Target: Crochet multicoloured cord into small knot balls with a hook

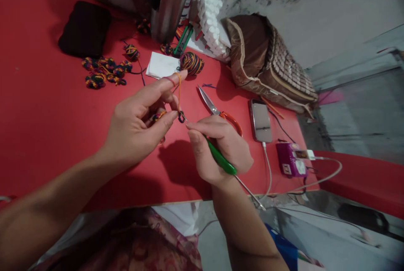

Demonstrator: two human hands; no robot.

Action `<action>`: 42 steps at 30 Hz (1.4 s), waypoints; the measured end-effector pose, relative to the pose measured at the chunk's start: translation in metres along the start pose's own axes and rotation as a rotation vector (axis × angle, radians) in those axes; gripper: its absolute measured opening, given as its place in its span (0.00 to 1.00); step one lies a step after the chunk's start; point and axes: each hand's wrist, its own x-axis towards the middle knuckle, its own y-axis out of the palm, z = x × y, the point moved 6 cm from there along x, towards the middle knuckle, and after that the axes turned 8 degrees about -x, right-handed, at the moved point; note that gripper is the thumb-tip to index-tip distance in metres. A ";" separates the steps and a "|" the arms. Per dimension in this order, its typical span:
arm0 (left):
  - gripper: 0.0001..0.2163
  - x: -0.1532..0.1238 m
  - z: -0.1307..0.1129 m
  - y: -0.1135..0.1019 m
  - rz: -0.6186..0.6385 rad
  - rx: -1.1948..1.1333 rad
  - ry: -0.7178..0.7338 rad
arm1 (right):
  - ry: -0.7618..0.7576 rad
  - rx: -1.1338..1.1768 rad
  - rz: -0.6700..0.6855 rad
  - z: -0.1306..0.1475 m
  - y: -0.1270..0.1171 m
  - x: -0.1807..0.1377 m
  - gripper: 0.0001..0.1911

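My right hand is closed around the green handle of a crochet hook, whose metal shaft sticks out behind toward my wrist. The hook's front tip meets a small dark loop of crochet work. My left hand pinches this piece between thumb and finger, while a strand of orange yarn runs taut over the raised index finger. More multicoloured crochet shows between the left fingers, partly hidden. Beyond the left fingertip lies a ball of multicoloured yarn. Orange-handled scissors lie just past my right hand.
On the red table are crocheted pieces, a smaller yarn ball, a black pouch, white paper and a metal bottle. To the right are a phone on a cable, a purple box and a brown bag.
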 end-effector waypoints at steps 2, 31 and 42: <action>0.23 0.000 0.000 0.000 0.004 0.010 -0.004 | 0.012 0.013 0.007 0.000 0.000 0.001 0.05; 0.25 0.007 0.005 0.010 0.272 -0.239 -0.312 | 0.758 0.694 0.215 -0.054 0.010 -0.008 0.14; 0.24 0.006 0.007 0.010 0.244 -0.356 -0.359 | 0.809 0.853 0.232 -0.051 0.016 -0.006 0.14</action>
